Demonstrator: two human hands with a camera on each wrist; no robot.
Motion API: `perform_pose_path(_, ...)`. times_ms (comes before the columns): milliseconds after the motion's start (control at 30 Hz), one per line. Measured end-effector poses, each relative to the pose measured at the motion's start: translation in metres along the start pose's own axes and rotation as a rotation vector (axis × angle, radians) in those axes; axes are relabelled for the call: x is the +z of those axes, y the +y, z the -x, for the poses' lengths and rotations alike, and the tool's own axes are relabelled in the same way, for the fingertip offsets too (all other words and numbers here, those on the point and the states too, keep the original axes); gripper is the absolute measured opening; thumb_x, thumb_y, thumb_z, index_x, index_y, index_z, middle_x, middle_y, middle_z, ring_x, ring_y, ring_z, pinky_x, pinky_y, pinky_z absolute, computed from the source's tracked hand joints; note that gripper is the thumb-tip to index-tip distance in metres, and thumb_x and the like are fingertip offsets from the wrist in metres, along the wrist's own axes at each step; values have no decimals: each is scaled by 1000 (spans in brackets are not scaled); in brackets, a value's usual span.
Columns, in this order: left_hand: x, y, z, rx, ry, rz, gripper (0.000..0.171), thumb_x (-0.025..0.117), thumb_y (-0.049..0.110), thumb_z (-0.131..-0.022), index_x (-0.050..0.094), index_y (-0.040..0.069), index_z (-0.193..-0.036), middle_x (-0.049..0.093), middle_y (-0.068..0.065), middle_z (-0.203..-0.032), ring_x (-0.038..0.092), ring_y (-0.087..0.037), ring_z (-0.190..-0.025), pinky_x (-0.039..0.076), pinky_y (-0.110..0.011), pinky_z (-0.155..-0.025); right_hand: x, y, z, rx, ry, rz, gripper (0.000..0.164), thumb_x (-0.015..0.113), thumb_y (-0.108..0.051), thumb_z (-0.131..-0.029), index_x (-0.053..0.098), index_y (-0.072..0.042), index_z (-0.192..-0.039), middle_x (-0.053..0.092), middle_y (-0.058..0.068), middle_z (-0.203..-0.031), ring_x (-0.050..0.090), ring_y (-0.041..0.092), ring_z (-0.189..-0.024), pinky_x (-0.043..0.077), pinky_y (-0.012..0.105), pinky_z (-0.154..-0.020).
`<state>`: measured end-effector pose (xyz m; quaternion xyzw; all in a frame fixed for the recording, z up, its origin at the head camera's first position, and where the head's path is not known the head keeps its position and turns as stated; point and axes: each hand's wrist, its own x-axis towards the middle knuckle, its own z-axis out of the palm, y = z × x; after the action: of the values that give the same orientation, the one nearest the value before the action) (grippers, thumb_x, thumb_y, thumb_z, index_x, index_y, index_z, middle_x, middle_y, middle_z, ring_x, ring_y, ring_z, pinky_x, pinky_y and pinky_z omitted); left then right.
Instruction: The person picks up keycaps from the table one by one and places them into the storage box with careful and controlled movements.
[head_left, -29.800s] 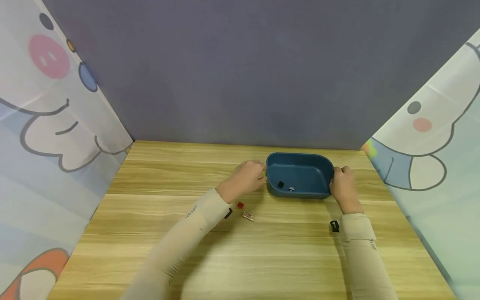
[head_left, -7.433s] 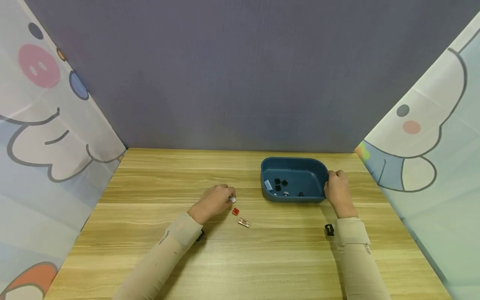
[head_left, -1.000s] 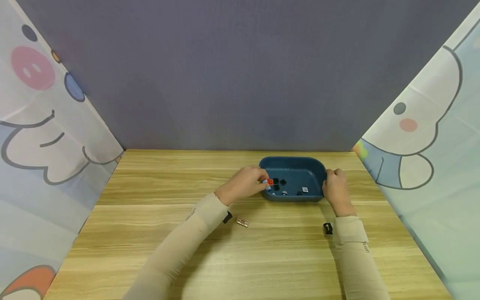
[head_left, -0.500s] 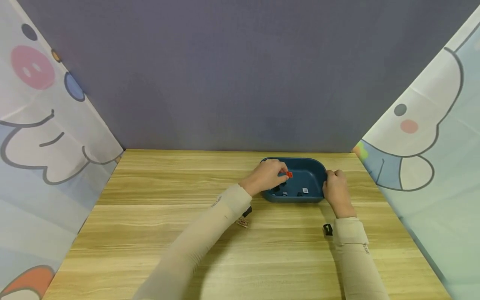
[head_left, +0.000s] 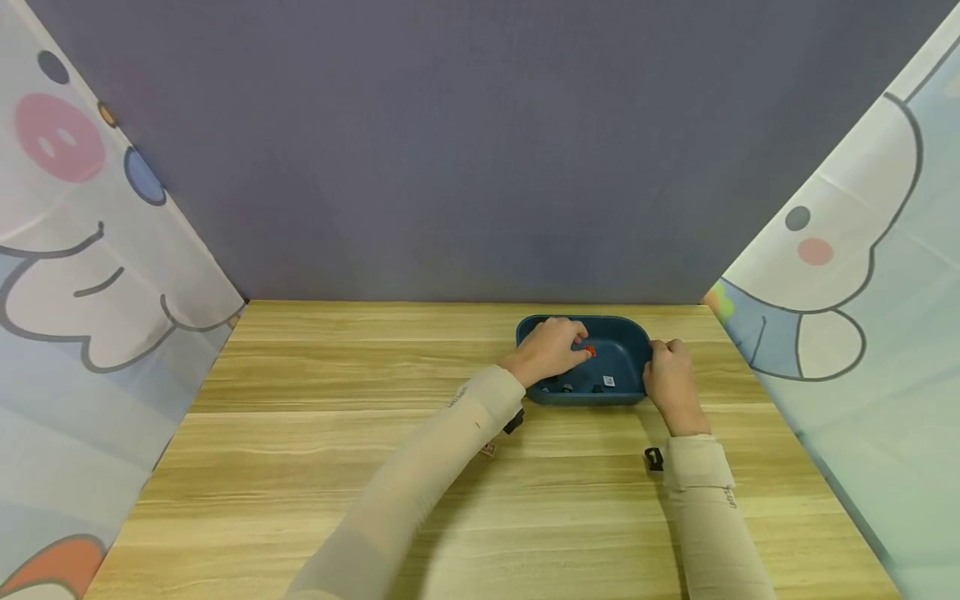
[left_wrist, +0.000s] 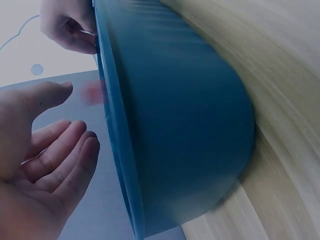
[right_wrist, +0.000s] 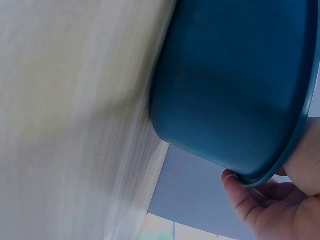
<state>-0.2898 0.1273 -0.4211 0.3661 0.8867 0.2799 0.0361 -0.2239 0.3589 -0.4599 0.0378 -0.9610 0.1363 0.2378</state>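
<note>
My left hand (head_left: 553,346) hovers over the blue plastic tub (head_left: 592,400), thumb and fingers spread apart. A small red square piece (head_left: 590,351) is just beyond the fingertips; in the left wrist view the red piece (left_wrist: 92,93) is a blur in mid-air beside the rim, touching no finger. My right hand (head_left: 670,379) grips the tub's right end, its fingers and thumb around the rim in the right wrist view. Inside the tub lie a white square piece (head_left: 609,381) and several small dark pieces (head_left: 597,388), others hidden behind my left hand.
A small printed tile (head_left: 488,448) lies on the wooden table (head_left: 337,483), partly covered by my left sleeve. A grey panel (head_left: 465,167) stands at the table's back edge, and cartoon-printed cloths (head_left: 847,292) hang on both sides.
My left hand has moved right, from the tub's left end to over its middle, and has let go of the red piece. My right hand has stayed on the rim.
</note>
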Motion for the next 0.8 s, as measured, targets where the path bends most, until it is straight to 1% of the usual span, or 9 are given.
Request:
perform_pose_path(100,-1,0,2,-23,-13,-25,42,68,35,-97,65,12,-131,68,0,-120,65,-9,-101,52,-23,-83,0,-1,0,5,-7,0,27,58,16,-82,59,26,-108,53,40,-94,52,53,-89,47,60,-78)
perform_pose_path(200,-4,0,5,-35,-20,-30,41,68,37,-97,65,14,-131,67,0,-122,64,-9,-102,52,-23,-85,0,-1,1,4,-5,-5,27,58,17,-82,58,26,-107,53,40,-95,52,54,-90,47,61,-79)
perform_pose_path(300,-8,0,9,-14,-17,-25,38,67,36,-97,66,13,-128,68,-1,-122,64,-10,-102,52,-24,-85,0,-1,0,-2,5,-9,27,59,17,-81,58,26,-107,52,40,-94,52,54,-89,47,61,-78)
perform_pose_path(367,-11,0,14,3,-13,-17,35,68,34,-98,67,13,-126,68,-2,-120,64,-11,-102,51,-24,-84,1,-1,0,-3,10,-8,27,59,17,-80,59,26,-106,53,40,-93,52,54,-88,46,61,-78)
perform_pose_path(500,-21,1,31,37,-14,-19,31,68,31,-98,69,12,-123,69,-2,-118,64,-14,-104,51,-24,-84,2,-1,-1,-5,8,-8,27,59,16,-80,59,25,-105,53,40,-91,53,54,-86,46,61,-77)
perform_pose_path(700,-38,8,60,97,-18,-56,29,68,31,-98,70,12,-120,69,-1,-114,64,-14,-104,50,-22,-84,-1,-2,-1,-4,19,-19,27,58,18,-80,58,26,-106,52,39,-90,51,53,-86,45,61,-77)
perform_pose_path(800,-45,9,76,109,-19,-68,28,68,30,-98,71,12,-119,69,-1,-113,64,-14,-102,51,-22,-82,-1,-2,0,-5,19,-14,27,58,17,-80,58,25,-106,52,39,-90,51,53,-85,45,61,-76)
